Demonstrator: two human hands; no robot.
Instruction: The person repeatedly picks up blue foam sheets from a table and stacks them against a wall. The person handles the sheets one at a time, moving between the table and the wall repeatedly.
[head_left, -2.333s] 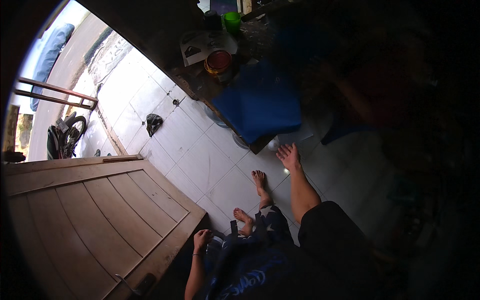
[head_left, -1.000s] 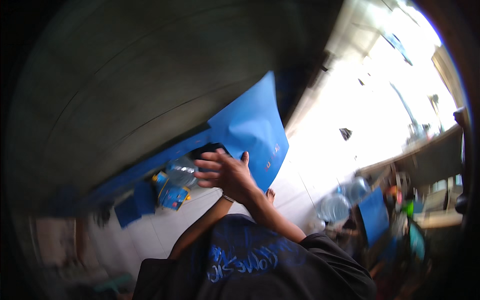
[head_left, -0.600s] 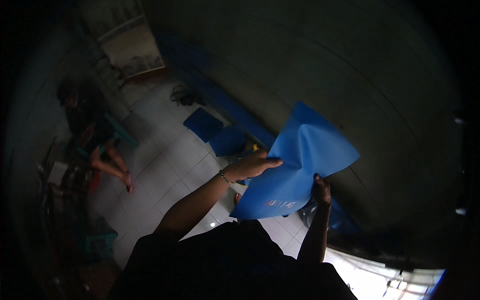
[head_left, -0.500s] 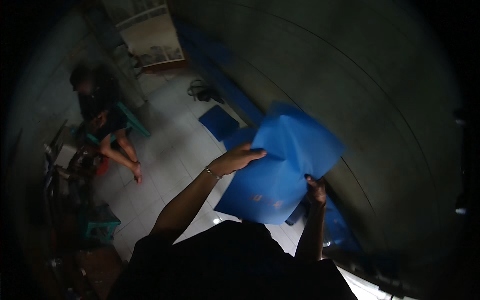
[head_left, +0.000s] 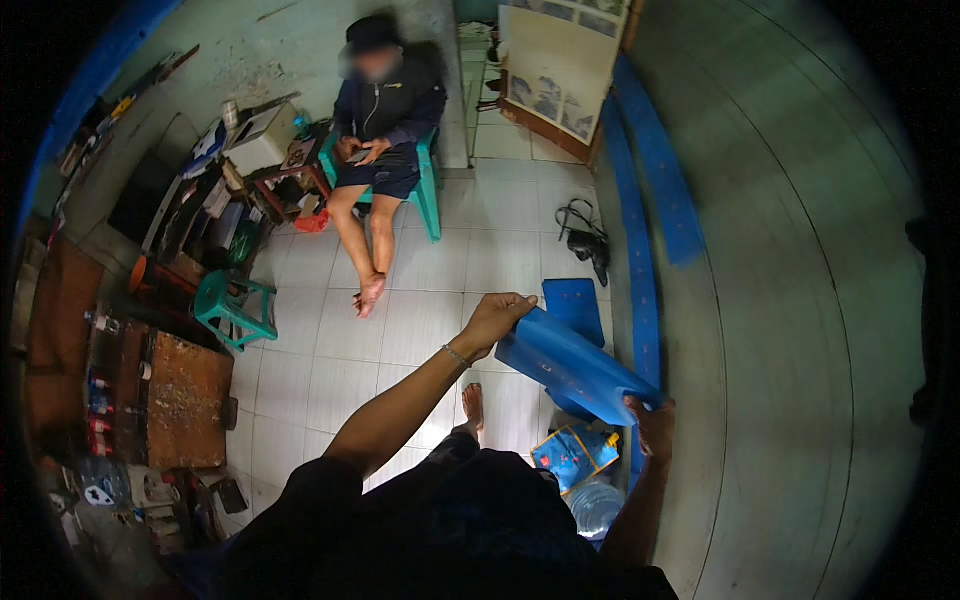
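A flexible blue sheet (head_left: 565, 368) with small faint marks is stretched between my two hands, slanting down to the right. My left hand (head_left: 492, 325) pinches its upper left corner, thumb along the top edge. At the lower right end, my right hand (head_left: 654, 425) grips the other side, where the sheet curls up. Beyond it a flat blue square piece (head_left: 573, 308) lies on the tiled floor; another blue piece is partly hidden under the sheet.
A person (head_left: 378, 130) sits on a green plastic chair (head_left: 427, 195) at the back. Dark straps or footwear (head_left: 587, 245) lie near the right wall. A blue bag (head_left: 575, 452) and clear water jug (head_left: 596, 508) stand beside me. A green stool (head_left: 235, 308) and wooden cabinet (head_left: 190, 400) are left.
The view has turned and become brighter. The sheet, earlier spread broad and upright, now appears as a narrower slanting band, my hands still at its two ends.
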